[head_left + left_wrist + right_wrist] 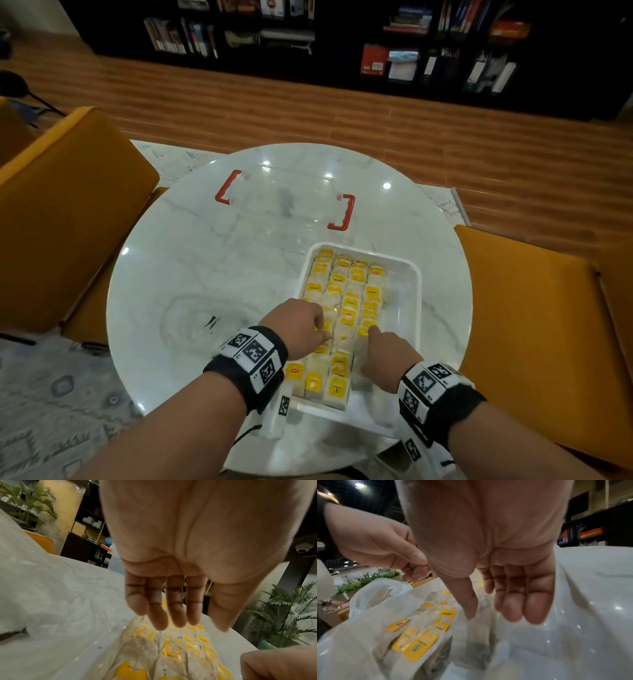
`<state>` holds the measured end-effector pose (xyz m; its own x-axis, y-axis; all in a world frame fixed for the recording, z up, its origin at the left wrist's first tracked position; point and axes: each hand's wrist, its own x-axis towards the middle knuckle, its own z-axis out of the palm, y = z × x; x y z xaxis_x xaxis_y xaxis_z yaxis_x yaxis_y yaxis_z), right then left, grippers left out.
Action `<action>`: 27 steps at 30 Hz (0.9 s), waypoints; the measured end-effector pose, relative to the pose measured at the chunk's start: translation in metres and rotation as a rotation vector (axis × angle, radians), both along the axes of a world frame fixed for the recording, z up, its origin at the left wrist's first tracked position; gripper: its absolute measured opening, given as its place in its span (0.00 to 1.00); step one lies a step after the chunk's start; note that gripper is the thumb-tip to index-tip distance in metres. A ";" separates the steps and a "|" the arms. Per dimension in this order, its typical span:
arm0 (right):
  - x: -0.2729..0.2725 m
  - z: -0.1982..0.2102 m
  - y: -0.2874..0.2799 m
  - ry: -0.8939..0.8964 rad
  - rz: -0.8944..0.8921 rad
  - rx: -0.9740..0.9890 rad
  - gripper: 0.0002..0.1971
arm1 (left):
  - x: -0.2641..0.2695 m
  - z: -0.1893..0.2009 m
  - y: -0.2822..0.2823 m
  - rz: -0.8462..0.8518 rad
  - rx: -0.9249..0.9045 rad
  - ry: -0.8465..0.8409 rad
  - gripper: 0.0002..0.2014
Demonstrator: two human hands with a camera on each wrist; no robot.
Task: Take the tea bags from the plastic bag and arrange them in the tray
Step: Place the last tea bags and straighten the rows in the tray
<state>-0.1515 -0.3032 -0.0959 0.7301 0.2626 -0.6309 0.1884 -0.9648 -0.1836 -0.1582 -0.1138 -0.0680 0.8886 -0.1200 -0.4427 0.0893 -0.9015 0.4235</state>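
both hands are hovering released over the tea bags (pixel 346 305), which are lying in rows running lengthwise away in the tray (pixel 407 294); left hand (pixel 301 325) fingers nearest, right hand (pixel 387 359) just beside.

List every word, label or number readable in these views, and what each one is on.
No text reads clearly.
Yellow tags on the tea bags: printed logos, too blurred to read.
Wristband markers: black-and-white square codes; the tiny characters beside them are illegible.
Book spines: too small.
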 end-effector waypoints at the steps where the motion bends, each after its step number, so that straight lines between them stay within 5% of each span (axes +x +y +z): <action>1: -0.002 -0.001 0.001 0.013 -0.025 0.007 0.19 | -0.001 0.000 0.000 -0.002 0.049 0.018 0.12; 18: 0.000 -0.005 0.011 0.009 -0.121 0.042 0.16 | -0.004 0.005 0.002 -0.018 0.104 0.071 0.19; 27: 0.040 0.043 0.056 -0.185 0.116 0.274 0.08 | 0.015 0.055 0.080 0.248 -0.055 -0.217 0.07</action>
<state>-0.1115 -0.2476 -0.0526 0.7811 0.4916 -0.3850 0.3479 -0.8546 -0.3854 -0.1429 -0.0336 -0.0133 0.9667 0.0932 -0.2384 0.2051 -0.8390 0.5040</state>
